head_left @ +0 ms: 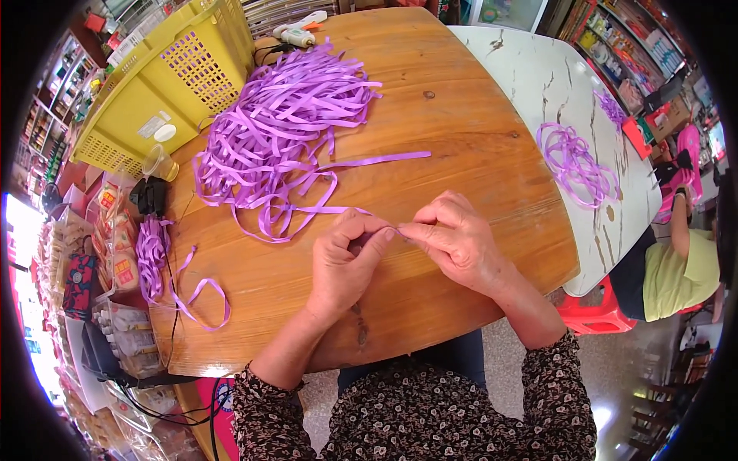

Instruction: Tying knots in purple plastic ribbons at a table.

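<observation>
A large tangled heap of purple ribbon (pixel 296 115) lies on the wooden table. From it one strand runs to my left hand (pixel 346 257), which pinches it between thumb and forefinger. My right hand (pixel 459 244) meets it fingertip to fingertip, also closed in a pinch at the end of that ribbon. Only a small bit of purple shows between the fingers; the rest is covered by them. Another loose ribbon end (pixel 392 159) stretches to the right across the wood, beyond my hands.
A yellow plastic basket (pixel 165 84) stands at the far left, a clear cup (pixel 160 163) beside it. A glue gun (pixel 298 36) lies behind the heap. More purple ribbon (pixel 154 257) hangs at the left edge. On the white table (pixel 523 69) lies another ribbon bundle (pixel 575 165). A person (pixel 680 273) sits at right.
</observation>
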`<move>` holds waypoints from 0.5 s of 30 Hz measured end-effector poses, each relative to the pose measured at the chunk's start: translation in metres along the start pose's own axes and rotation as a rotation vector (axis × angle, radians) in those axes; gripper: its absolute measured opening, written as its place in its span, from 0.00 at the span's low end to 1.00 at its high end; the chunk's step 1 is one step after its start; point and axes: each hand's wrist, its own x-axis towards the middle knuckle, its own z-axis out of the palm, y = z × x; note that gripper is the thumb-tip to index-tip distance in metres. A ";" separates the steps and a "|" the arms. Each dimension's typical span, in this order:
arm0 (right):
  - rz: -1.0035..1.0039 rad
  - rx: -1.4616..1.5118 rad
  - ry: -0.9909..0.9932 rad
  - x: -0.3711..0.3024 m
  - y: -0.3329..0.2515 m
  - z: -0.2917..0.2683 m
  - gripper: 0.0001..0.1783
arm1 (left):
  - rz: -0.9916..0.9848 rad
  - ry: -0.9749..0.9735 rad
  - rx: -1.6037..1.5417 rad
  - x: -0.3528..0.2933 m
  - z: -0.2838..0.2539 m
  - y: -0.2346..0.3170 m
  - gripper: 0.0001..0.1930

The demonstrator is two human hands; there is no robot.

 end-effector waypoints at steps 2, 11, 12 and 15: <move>0.032 0.045 -0.006 -0.002 0.000 0.001 0.15 | 0.083 0.008 0.090 0.001 0.001 0.000 0.01; 0.031 -0.080 0.007 -0.002 -0.003 0.001 0.12 | 0.160 -0.022 0.241 0.003 -0.006 0.005 0.03; 0.022 -0.104 -0.013 -0.001 -0.004 0.002 0.11 | 0.183 -0.041 0.326 0.004 -0.006 0.007 0.03; 0.107 0.022 -0.098 -0.004 -0.001 0.002 0.10 | 0.234 -0.091 0.417 0.006 -0.007 0.007 0.03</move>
